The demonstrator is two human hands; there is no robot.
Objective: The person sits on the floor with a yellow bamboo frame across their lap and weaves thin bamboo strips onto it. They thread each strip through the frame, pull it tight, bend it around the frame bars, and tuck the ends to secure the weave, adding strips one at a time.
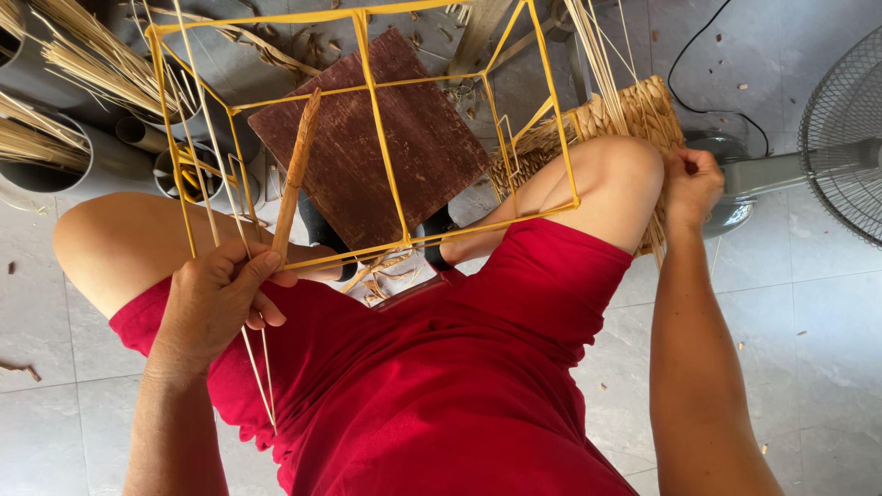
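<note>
A yellow wire box frame [372, 87] rests across my knees, above a brown wooden board [367, 147]. My left hand [216, 303] is closed on the frame's near left bar together with a brown wooden stick [296, 174] and thin pale reed strands [262, 377] that hang down over my red shorts. My right hand [691, 184] reaches past my right knee and pinches pale reed strands [602, 55] next to a woven straw mat [634, 110].
Grey pipes holding bundles of reed [83, 64] stand at the upper left. A standing fan [845, 138] and its black cable [689, 64] are at the right. Reed scraps litter the grey tile floor [808, 321].
</note>
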